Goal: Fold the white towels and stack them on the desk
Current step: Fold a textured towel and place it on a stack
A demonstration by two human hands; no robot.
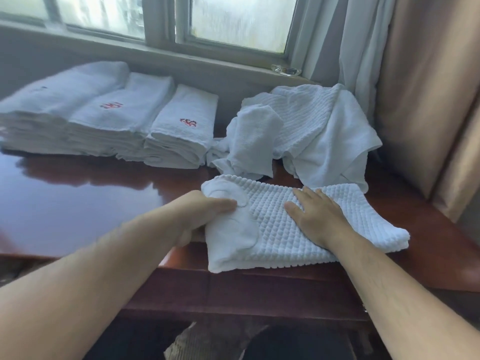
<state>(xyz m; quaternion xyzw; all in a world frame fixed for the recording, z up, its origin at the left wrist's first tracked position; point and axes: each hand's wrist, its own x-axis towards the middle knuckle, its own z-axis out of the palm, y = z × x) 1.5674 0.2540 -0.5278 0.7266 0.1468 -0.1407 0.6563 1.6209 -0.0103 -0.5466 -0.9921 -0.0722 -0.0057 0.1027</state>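
Head view, looking down across a glossy reddish-brown tabletop set beneath a window. Largest mass: three stacks of folded towels along the far left, flat-woven, square-edged, two bearing red embroidered marks; these appear finished. Next, a heap of unfolded towels at the far right, limp and creased, one ribbed, one plain terry, draped against the curtain; these remain to be folded. Nearer, at the front edge of the tabletop, lies the waffle towel, thick, with a raised grid of small pillows and a smooth embossed patch at its left end, already doubled into a rectangle. The left hand takes its left end in a grip, thumb on top and fingers tucked beneath. The right hand lies flat on the cloth, fingers straight, pressing, holding nothing. By this evidence the work is well past half; this towel is not yet stacked.
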